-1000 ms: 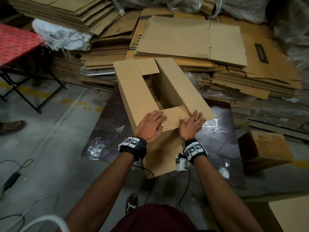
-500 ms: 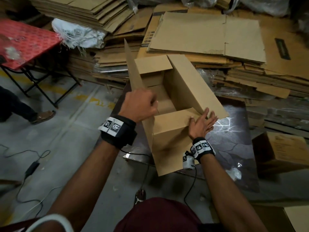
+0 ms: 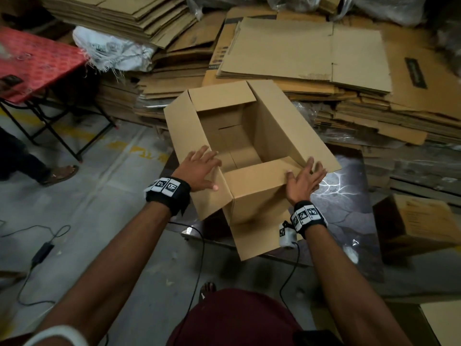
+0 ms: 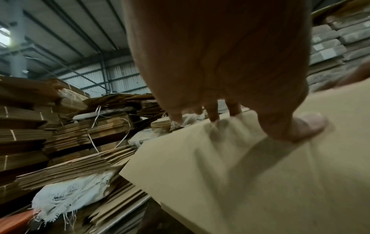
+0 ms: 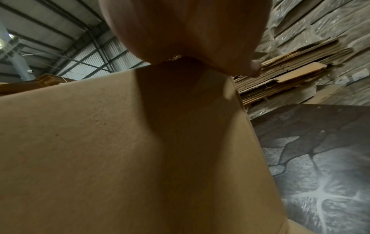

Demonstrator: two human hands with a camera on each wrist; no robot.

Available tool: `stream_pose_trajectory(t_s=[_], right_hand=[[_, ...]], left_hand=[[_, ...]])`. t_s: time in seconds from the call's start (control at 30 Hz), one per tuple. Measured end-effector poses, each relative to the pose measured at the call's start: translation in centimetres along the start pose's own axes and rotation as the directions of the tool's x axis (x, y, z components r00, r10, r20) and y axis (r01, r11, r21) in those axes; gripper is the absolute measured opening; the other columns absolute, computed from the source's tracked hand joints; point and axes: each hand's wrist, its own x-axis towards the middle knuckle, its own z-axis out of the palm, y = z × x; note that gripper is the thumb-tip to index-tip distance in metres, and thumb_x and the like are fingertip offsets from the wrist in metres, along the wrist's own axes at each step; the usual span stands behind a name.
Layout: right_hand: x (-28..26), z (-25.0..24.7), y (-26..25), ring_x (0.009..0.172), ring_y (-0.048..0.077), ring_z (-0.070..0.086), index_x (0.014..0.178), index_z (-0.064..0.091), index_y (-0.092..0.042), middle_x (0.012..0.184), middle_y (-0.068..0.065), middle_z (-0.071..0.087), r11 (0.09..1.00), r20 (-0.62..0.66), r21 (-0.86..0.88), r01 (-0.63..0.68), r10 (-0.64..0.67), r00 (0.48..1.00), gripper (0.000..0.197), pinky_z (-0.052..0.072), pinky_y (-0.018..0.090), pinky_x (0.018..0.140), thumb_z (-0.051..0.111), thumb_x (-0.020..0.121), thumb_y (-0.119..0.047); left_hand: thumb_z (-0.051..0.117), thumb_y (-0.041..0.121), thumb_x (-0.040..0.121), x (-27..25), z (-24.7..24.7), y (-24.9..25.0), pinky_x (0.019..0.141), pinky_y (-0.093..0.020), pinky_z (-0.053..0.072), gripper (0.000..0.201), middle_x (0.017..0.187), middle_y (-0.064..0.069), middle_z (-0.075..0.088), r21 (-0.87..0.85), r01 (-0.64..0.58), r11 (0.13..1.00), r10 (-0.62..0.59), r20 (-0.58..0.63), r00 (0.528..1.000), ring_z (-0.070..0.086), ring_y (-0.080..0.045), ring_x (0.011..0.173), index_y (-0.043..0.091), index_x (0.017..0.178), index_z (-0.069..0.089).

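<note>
left hand (image 3: 199, 171) off its raised hold, now flat on cardboard box (image 3: 282, 126) flap, grip apart, right hand (image 3: 303, 179) splayed too

Box (image 3: 252, 191) under my fingers (image 3: 203, 152): plain tan cardboard, unprinted, browner in the shaded inside.
Flat sheets (image 3: 311, 53) stacked behind: the same tan through deeper brown; one carries a black printed strip (image 3: 415, 72).
Wrist bands (image 3: 167, 187): black, with black-and-white square codes.
Mat (image 3: 344, 196) beneath the box: dark grey-purple with pale branching veins.
Table (image 3: 37, 63): red top with a small repeating print, black legs.
Sack (image 3: 112, 53): white.
Floor (image 3: 99, 208): grey, with faded yellow marks (image 3: 139, 149).
My clothes (image 3: 234, 318): maroon.
Cable (image 3: 42, 253): black.
</note>
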Motion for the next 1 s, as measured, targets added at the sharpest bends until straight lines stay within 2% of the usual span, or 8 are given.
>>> stream_pose_trajectory(t_s=[0.2, 0.3, 0.4, 0.5, 0.6, 0.77, 0.87, 1.0], right_hand=[[1.0, -1.5, 0.1, 0.153, 0.045, -0.014, 0.157, 0.025, -0.014, 0.167, 0.022, 0.003, 0.993, 0.007, -0.114, 0.036, -0.036, 0.999, 0.073, 0.0, 0.071, 0.119, 0.063, 0.096, -0.025], [0.7, -1.9, -0.7, 0.153, 0.046, -0.013, 0.146, 0.042, -0.015, 0.164, 0.025, 0.009, 0.925, 0.04, -0.319, 0.205, -0.203, 0.978, 0.062, -0.002, 0.07, 0.119, 0.066, 0.09, -0.02], [0.4, -1.6, -2.8, 0.155, 0.041, -0.011, 0.139, 0.055, -0.024, 0.166, 0.02, 0.013, 0.789, 0.343, -0.392, 0.473, -0.352, 0.871, 0.052, -0.006, 0.066, 0.12, 0.065, 0.088, -0.02], [0.9, -1.6, -4.8, 0.156, 0.038, -0.007, 0.137, 0.061, -0.032, 0.167, 0.006, 0.019, 0.692, 0.577, -0.368, 0.621, -0.354, 0.736, 0.039, -0.01, 0.064, 0.119, 0.053, 0.099, -0.031], [2.7, -3.2, -5.4, 0.157, 0.034, -0.001, 0.132, 0.064, -0.027, 0.166, 0.002, 0.025, 0.632, 0.604, -0.436, 0.641, -0.323, 0.729, 0.035, -0.002, 0.063, 0.123, 0.045, 0.103, -0.033], [4.3, -8.9, -5.1, 0.151, 0.026, 0.028, 0.13, 0.057, -0.019, 0.145, 0.005, 0.053, 0.62, 0.349, -0.429, 0.657, -0.557, 0.753, 0.042, 0.018, 0.058, 0.122, 0.034, 0.107, -0.045], [3.5, -12.6, -4.7, 0.14, 0.029, 0.041, 0.111, 0.066, -0.017, 0.13, 0.009, 0.063, 0.703, -0.009, -0.572, 0.424, -0.522, 0.853, 0.052, 0.02, 0.061, 0.121, 0.034, 0.104, -0.057], [2.3, -14.5, -1.5, 0.155, 0.038, 0.015, 0.097, 0.072, -0.019, 0.127, 0.01, 0.068, 0.719, -0.276, -0.691, -0.077, -0.164, 0.947, 0.037, -0.001, 0.068, 0.119, 0.053, 0.091, -0.05]], left_hand=[[0.073, 0.068, 0.075, 1.6, 2.3, 1.9, 0.125, -0.056, 0.013, 0.077, 0.153, -0.011, 0.038, -0.029, -0.069, 0.997, 0.062, -0.196, 0.979, 0.015, -0.027, 0.155, 0.018, 0.128, 0.049], [0.071, 0.074, 0.071, 2.9, 2.5, 3.9, 0.125, -0.057, 0.01, 0.086, 0.143, -0.011, 0.043, -0.025, -0.054, 0.998, 0.047, -0.219, 0.975, 0.036, -0.03, 0.143, 0.016, 0.129, 0.047], [0.063, 0.083, 0.065, 4.4, 2.5, 7.4, 0.124, -0.054, 0.014, 0.093, 0.12, -0.007, 0.05, -0.035, -0.058, 0.998, 0.048, -0.255, 0.966, 0.048, -0.028, 0.118, 0.013, 0.125, 0.053], [0.065, 0.082, 0.067, 6.2, 2.8, 11.6, 0.117, -0.046, 0.03, 0.088, 0.111, -0.007, 0.053, -0.044, -0.055, 0.998, 0.041, -0.28, 0.959, 0.05, -0.028, 0.109, 0.01, 0.116, 0.057], [0.081, 0.059, 0.074, 7.8, 2.5, 14.3, 0.109, -0.042, 0.035, 0.076, 0.119, -0.012, 0.053, -0.204, -0.025, 0.979, -0.035, -0.289, 0.957, 0.051, -0.032, 0.114, 0.006, 0.121, 0.053], [0.082, 0.054, 0.076, 10.3, 1.2, 13.7, 0.08, -0.044, 0.048, 0.057, 0.111, -0.005, 0.061, -0.351, -0.122, 0.928, 0.009, -0.305, 0.952, 0.063, -0.035, 0.098, 0.016, 0.111, 0.06], [0.076, 0.054, 0.083, 11.1, 1.4, 13.9, 0.075, -0.038, 0.045, 0.048, 0.112, 0.0, 0.064, -0.253, -0.105, 0.962, 0.017, -0.329, 0.944, 0.064, -0.03, 0.101, 0.02, 0.113, 0.06], [0.065, 0.055, 0.091, 12.1, 2.1, 15.3, 0.109, -0.043, 0.036, 0.039, 0.108, 0.001, 0.071, -0.154, -0.128, 0.98, 0.063, -0.371, 0.927, 0.068, -0.024, 0.103, 0.023, 0.113, 0.065]])
